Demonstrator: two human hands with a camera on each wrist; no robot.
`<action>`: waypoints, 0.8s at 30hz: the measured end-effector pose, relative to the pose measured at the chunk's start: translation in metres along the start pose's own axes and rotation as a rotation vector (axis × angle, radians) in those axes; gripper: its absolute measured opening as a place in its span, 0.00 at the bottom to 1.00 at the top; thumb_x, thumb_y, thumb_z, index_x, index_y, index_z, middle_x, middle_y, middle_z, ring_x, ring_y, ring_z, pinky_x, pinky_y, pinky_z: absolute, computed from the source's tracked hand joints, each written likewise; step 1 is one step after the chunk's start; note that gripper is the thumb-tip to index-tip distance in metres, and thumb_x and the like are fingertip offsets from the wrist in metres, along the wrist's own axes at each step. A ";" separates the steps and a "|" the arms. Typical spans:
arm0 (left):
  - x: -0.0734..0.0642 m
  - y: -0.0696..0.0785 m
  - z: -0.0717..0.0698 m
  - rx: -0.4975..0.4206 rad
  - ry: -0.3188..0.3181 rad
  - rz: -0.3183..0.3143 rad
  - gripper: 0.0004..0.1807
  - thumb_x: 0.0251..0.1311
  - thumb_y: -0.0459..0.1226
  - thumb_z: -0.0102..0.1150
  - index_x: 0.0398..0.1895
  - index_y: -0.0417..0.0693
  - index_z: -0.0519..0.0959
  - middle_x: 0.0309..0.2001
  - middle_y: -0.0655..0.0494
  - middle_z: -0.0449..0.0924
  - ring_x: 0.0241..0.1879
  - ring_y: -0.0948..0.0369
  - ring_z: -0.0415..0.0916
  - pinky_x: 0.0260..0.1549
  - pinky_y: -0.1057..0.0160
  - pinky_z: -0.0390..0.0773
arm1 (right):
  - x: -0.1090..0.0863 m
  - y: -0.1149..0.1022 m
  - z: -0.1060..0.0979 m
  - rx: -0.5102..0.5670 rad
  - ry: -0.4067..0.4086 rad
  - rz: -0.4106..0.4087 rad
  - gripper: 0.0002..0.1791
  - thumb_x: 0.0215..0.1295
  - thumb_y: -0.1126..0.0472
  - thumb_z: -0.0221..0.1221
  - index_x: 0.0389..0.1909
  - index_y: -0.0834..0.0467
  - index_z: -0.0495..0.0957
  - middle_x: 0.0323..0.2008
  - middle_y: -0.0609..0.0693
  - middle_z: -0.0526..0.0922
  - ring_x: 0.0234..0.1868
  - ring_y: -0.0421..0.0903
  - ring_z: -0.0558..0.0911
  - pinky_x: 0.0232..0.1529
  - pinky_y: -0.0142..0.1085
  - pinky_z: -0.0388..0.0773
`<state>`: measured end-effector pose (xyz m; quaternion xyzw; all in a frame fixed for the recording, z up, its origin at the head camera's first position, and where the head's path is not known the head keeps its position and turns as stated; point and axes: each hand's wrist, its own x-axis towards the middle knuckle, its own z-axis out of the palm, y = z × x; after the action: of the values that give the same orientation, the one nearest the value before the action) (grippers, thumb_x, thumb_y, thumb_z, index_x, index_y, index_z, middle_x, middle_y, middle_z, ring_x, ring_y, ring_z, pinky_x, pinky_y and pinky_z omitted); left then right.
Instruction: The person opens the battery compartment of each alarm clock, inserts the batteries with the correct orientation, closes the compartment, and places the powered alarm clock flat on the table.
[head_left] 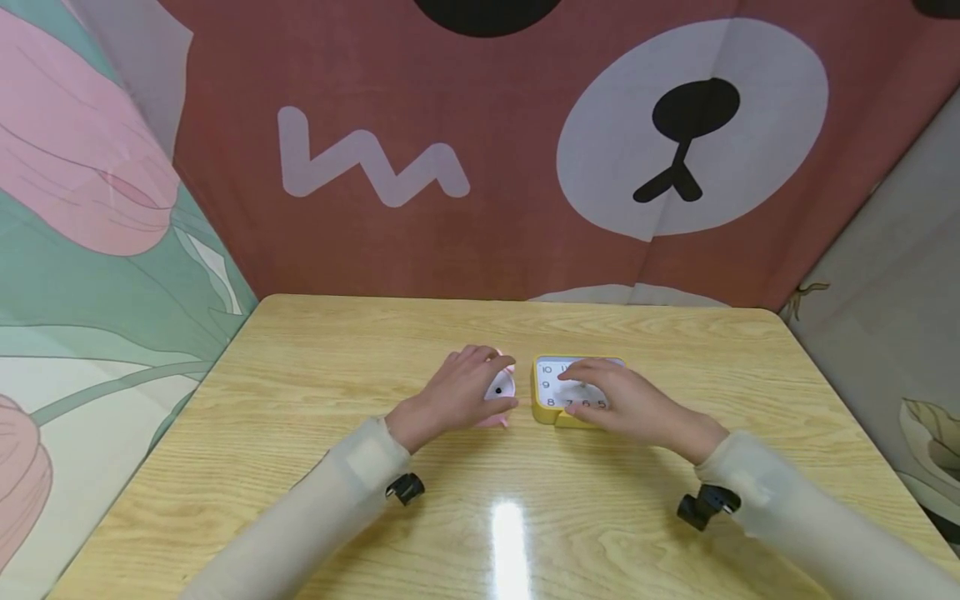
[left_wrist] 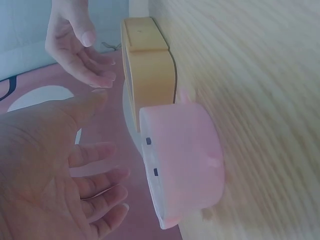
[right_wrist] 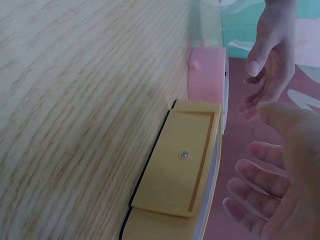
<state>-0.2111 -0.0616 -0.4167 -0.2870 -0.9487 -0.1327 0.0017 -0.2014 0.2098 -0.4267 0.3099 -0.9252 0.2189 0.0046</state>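
Note:
A small pink round clock [head_left: 504, 383] with a white face lies face up on the table, partly hidden by my left hand [head_left: 456, 390]. The left wrist view shows that hand [left_wrist: 45, 170] just above the clock face, fingers spread and slightly bent, with a gap between. Right of it lies a yellow rectangular clock [head_left: 542, 410] with a white numbered dial, also face up. My right hand [head_left: 641, 402] hovers over its right part, thumb and fingers apart. In the right wrist view, a screw shows on the yellow clock's side [right_wrist: 170, 160].
Both clocks lie near the middle of the light wooden table [head_left: 360, 350], a short space apart. A reddish-brown cloth [head_left: 420, 250] with a cartoon animal face hangs behind the far edge. Small black devices [head_left: 708, 505] sit at both wrists.

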 end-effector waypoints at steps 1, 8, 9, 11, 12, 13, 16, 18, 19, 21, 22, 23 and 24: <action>-0.001 -0.001 0.000 -0.004 0.004 0.004 0.32 0.63 0.53 0.66 0.67 0.51 0.76 0.62 0.50 0.78 0.64 0.50 0.72 0.58 0.46 0.73 | 0.001 -0.001 0.001 0.000 -0.001 -0.003 0.24 0.67 0.51 0.65 0.60 0.58 0.79 0.61 0.55 0.81 0.65 0.58 0.77 0.64 0.57 0.73; -0.006 -0.010 0.002 -0.023 0.025 0.032 0.32 0.62 0.53 0.66 0.66 0.49 0.76 0.64 0.48 0.76 0.65 0.47 0.72 0.58 0.44 0.73 | 0.007 -0.006 0.008 -0.017 -0.006 -0.046 0.24 0.66 0.53 0.66 0.59 0.60 0.80 0.60 0.56 0.82 0.65 0.58 0.77 0.65 0.56 0.73; -0.006 -0.011 0.002 -0.026 0.028 0.033 0.32 0.62 0.52 0.67 0.66 0.49 0.76 0.64 0.48 0.76 0.64 0.47 0.72 0.58 0.44 0.73 | 0.008 -0.006 0.009 -0.020 -0.005 -0.053 0.24 0.66 0.53 0.66 0.59 0.60 0.80 0.59 0.56 0.82 0.65 0.58 0.78 0.65 0.56 0.73; -0.006 -0.013 0.003 -0.032 0.033 0.026 0.31 0.62 0.51 0.67 0.66 0.49 0.76 0.64 0.47 0.76 0.63 0.47 0.72 0.55 0.45 0.74 | 0.009 -0.007 0.011 -0.022 -0.009 -0.056 0.24 0.66 0.53 0.67 0.59 0.59 0.80 0.59 0.55 0.82 0.65 0.57 0.78 0.65 0.56 0.73; -0.006 -0.014 0.003 -0.037 0.035 0.021 0.31 0.62 0.51 0.67 0.66 0.49 0.76 0.64 0.47 0.76 0.62 0.47 0.73 0.55 0.46 0.74 | 0.010 -0.008 0.011 -0.021 -0.011 -0.060 0.24 0.66 0.53 0.67 0.59 0.59 0.80 0.59 0.55 0.82 0.65 0.57 0.78 0.65 0.56 0.73; -0.006 -0.015 0.003 -0.037 0.038 0.015 0.32 0.61 0.51 0.68 0.66 0.49 0.76 0.63 0.46 0.76 0.61 0.47 0.73 0.53 0.46 0.74 | 0.011 -0.008 0.012 -0.022 -0.014 -0.066 0.24 0.66 0.53 0.67 0.60 0.59 0.80 0.60 0.55 0.82 0.65 0.57 0.78 0.65 0.56 0.73; -0.006 -0.018 0.004 -0.033 0.034 -0.010 0.33 0.61 0.52 0.68 0.67 0.50 0.74 0.63 0.46 0.75 0.61 0.48 0.72 0.53 0.47 0.74 | 0.013 -0.010 0.013 -0.026 -0.016 -0.083 0.25 0.66 0.52 0.66 0.61 0.59 0.79 0.60 0.55 0.82 0.65 0.57 0.78 0.65 0.55 0.73; -0.006 -0.020 0.004 -0.028 0.027 -0.018 0.35 0.61 0.53 0.68 0.69 0.50 0.73 0.64 0.45 0.74 0.62 0.48 0.72 0.53 0.47 0.74 | 0.014 -0.011 0.014 -0.027 -0.016 -0.087 0.26 0.66 0.52 0.66 0.61 0.60 0.79 0.61 0.55 0.81 0.65 0.57 0.78 0.65 0.55 0.73; -0.006 -0.021 0.004 -0.025 0.021 -0.021 0.36 0.61 0.53 0.68 0.69 0.51 0.73 0.65 0.45 0.74 0.63 0.48 0.71 0.54 0.46 0.75 | 0.015 -0.012 0.015 -0.030 -0.015 -0.091 0.26 0.66 0.52 0.66 0.61 0.60 0.79 0.61 0.55 0.81 0.65 0.56 0.78 0.65 0.55 0.73; -0.006 -0.022 0.004 -0.027 0.006 -0.024 0.37 0.60 0.54 0.68 0.71 0.51 0.71 0.66 0.45 0.72 0.64 0.48 0.70 0.54 0.46 0.74 | 0.017 -0.013 0.016 -0.029 -0.016 -0.091 0.26 0.67 0.51 0.66 0.61 0.59 0.80 0.61 0.55 0.81 0.65 0.55 0.78 0.65 0.54 0.73; -0.005 -0.023 0.004 -0.028 0.002 -0.023 0.38 0.60 0.54 0.69 0.71 0.50 0.71 0.66 0.44 0.72 0.65 0.48 0.70 0.54 0.46 0.74 | 0.018 -0.013 0.017 -0.030 -0.015 -0.093 0.26 0.67 0.50 0.66 0.61 0.59 0.80 0.61 0.55 0.81 0.65 0.55 0.78 0.65 0.53 0.73; -0.005 -0.023 0.005 -0.025 -0.007 -0.023 0.40 0.59 0.55 0.69 0.72 0.50 0.70 0.67 0.44 0.71 0.65 0.48 0.70 0.54 0.46 0.74 | 0.019 -0.013 0.017 -0.032 -0.015 -0.097 0.26 0.67 0.50 0.66 0.61 0.59 0.80 0.60 0.54 0.82 0.64 0.54 0.79 0.65 0.53 0.74; -0.005 -0.024 0.005 -0.022 -0.012 -0.023 0.41 0.59 0.56 0.70 0.72 0.50 0.69 0.67 0.44 0.71 0.65 0.47 0.69 0.54 0.46 0.74 | 0.020 -0.014 0.018 -0.036 -0.015 -0.103 0.26 0.67 0.49 0.65 0.61 0.59 0.80 0.60 0.54 0.82 0.64 0.54 0.79 0.65 0.52 0.74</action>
<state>-0.2197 -0.0823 -0.4280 -0.2770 -0.9504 -0.1414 -0.0087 -0.2072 0.1813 -0.4347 0.3587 -0.9118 0.1994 0.0146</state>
